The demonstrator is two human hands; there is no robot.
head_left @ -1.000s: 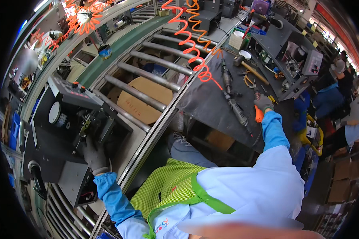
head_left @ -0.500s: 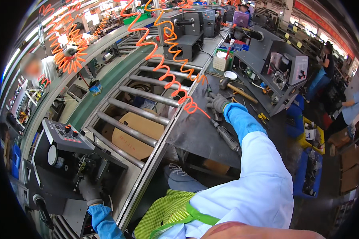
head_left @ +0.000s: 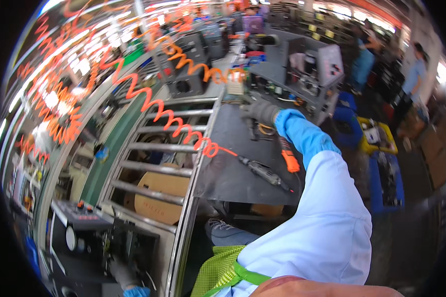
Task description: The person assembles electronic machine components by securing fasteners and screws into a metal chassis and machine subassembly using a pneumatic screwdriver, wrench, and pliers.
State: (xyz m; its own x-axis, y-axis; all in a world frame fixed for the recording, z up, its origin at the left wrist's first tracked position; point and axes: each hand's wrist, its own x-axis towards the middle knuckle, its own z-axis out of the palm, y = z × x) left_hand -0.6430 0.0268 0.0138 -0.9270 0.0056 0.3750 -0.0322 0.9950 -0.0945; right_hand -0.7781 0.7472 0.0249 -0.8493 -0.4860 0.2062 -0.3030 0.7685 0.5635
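My right hand (head_left: 260,110), in a dark grey glove and blue sleeve cover, reaches over the far part of the black worktop (head_left: 223,180). Its fingers are smeared by motion, so what they hold, if anything, does not show. Below its wrist lies a tool with a bright orange handle (head_left: 289,159). A slim grey air tool (head_left: 262,172) rests on the worktop, joined to a red coiled hose (head_left: 171,121). At lower left my gloved left hand (head_left: 121,271) is beside the open inside of a black machine (head_left: 86,247); its fingers are blurred and dark.
A roller conveyor (head_left: 156,172) runs along the worktop's left, with a cardboard box (head_left: 158,203) beneath. Beyond my right hand stands an opened dark machine housing (head_left: 302,74). Blue bins (head_left: 385,183) and a yellow bin (head_left: 379,136) stand at right. An orange coiled hose (head_left: 188,64) hangs ahead. Two people are at far right.
The whole view has swung and blurred. My right hand has moved farther along the worktop, away from the slim air tool. The orange handle now shows below its wrist. My left hand stays by the machine.
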